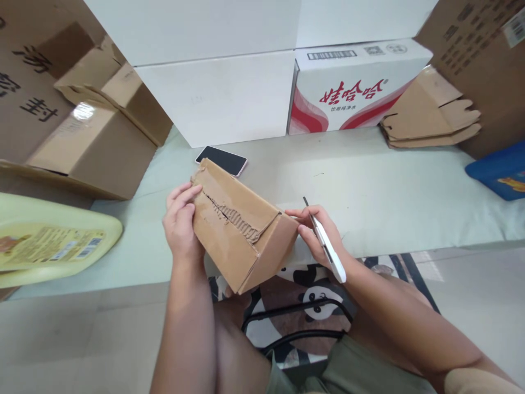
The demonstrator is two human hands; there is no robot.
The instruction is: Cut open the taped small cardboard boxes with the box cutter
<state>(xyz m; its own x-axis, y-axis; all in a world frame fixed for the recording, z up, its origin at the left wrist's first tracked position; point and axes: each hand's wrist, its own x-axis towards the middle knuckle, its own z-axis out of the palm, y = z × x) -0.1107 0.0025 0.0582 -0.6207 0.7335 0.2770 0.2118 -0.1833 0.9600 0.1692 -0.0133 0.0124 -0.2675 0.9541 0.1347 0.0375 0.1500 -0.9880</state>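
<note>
A small brown cardboard box point(238, 227) with a torn strip along its top is held tilted over the front edge of a pale green table point(369, 197). My left hand point(180, 224) grips the box's left end, fingers curled over the top. My right hand point(318, 232) steadies the box's right end and holds a white utility knife point(328, 249), its thin dark blade pointing up and away.
A black phone point(221, 160) lies just behind the box. Brown cartons point(90, 137) stand at the left, white cartons point(221, 93) and a red-printed carton point(353, 93) at the back, folded cardboard point(430, 115) at the right, a blue item point(498, 169) far right, a yellow-green bottle point(49, 241) near left.
</note>
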